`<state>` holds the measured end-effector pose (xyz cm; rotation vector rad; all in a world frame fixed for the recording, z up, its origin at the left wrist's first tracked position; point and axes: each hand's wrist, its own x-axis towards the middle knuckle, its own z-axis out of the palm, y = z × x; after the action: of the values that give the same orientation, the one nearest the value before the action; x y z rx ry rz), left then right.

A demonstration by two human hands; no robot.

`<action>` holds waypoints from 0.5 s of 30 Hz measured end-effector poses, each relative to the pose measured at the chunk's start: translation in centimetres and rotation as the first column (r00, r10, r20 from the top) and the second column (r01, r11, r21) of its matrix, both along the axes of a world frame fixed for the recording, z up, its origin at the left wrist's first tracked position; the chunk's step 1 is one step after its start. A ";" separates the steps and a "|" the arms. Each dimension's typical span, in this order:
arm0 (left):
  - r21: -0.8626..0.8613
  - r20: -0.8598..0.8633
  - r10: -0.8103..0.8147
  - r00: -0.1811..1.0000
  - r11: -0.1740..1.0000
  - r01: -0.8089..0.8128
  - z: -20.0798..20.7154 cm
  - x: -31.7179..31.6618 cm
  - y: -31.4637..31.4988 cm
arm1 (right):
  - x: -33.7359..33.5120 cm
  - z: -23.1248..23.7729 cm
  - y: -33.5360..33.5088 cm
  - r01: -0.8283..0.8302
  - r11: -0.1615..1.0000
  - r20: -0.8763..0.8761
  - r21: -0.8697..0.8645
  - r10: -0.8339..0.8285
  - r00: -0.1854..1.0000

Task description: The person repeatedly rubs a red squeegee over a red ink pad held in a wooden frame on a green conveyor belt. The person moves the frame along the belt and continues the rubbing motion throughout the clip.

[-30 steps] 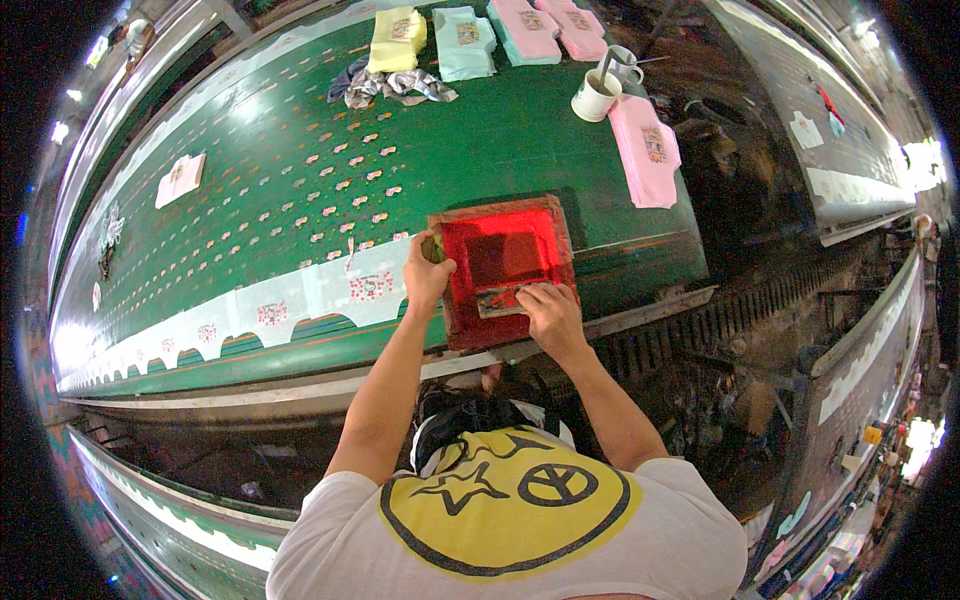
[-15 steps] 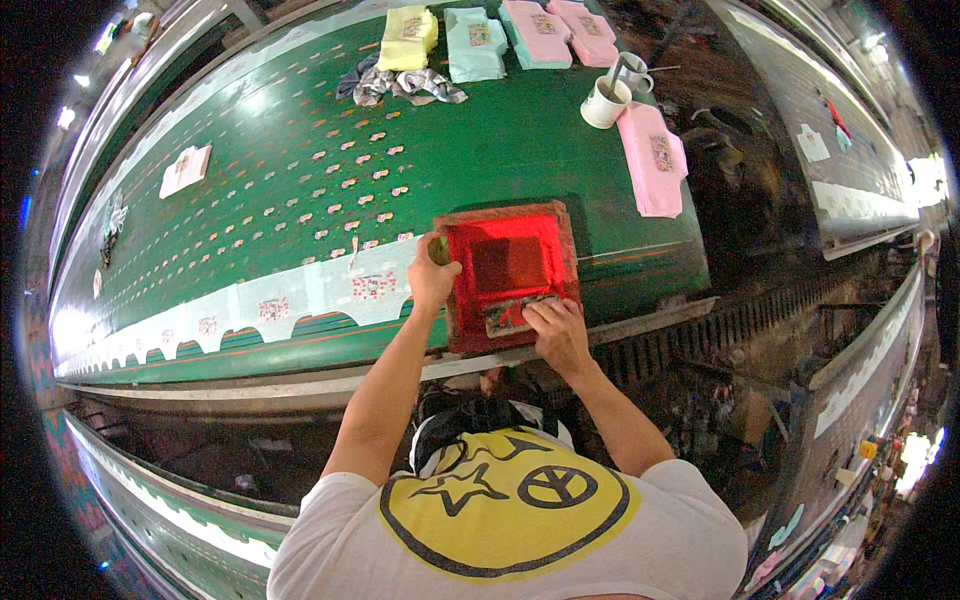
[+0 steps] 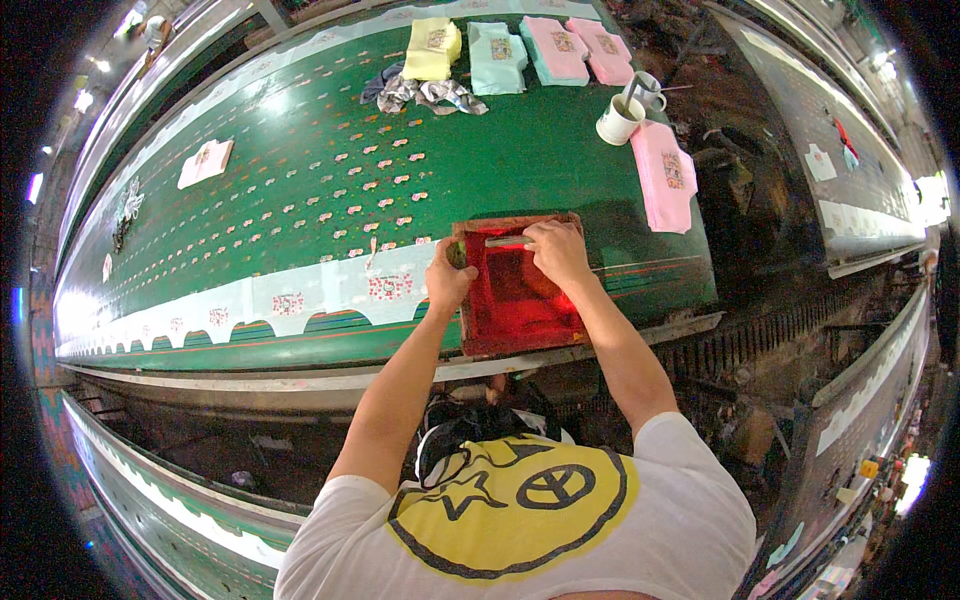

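A screen printing frame (image 3: 471,318) with red mesh (image 3: 512,300) lies at the near edge of the green table. My left hand (image 3: 449,278) is closed round its left side, towards the far corner. Inside the frame, close to its far side, my right hand (image 3: 560,252) grips a squeegee (image 3: 508,241), whose lower part I cannot make out. Left of the frame runs a row of pale fabric pieces (image 3: 340,292) with red prints along the table's near edge. Whatever lies under the frame is hidden.
Stacks of printed fabric, including a yellow one (image 3: 432,50) and a blue one (image 3: 496,60), stand at the far side. A white mug (image 3: 620,120) sits by a pink stack (image 3: 664,178) at the right. Crumpled cloths (image 3: 425,93) lie near the yellow stack.
My right hand has moved the squeegee from the near side of the frame to its far side. My left hand keeps its hold on the frame. The whole view has shifted slightly.
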<state>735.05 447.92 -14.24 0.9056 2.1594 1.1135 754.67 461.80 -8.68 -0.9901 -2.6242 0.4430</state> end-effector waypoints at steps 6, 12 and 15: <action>-0.035 -0.017 0.027 0.999 0.999 -0.027 0.1 0.0 -0.3 | 3.9 -1.1 -7.1 -0.032 0.997 -0.050 0.072 0.036 0.998; 0.033 0.035 0.056 0.998 0.998 -0.057 -0.2 -0.1 -0.2 | 8.7 -1.3 -15.2 -0.029 0.998 -0.048 0.063 0.032 0.998; 0.117 0.071 0.055 0.996 0.991 -0.063 -1.3 -1.2 -0.8 | 9.2 0.4 -15.2 -0.120 0.992 0.010 -0.034 0.121 0.993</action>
<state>733.90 447.16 -15.59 0.8481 2.0954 1.2957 763.84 446.58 -8.33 -0.8494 -2.7056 0.5126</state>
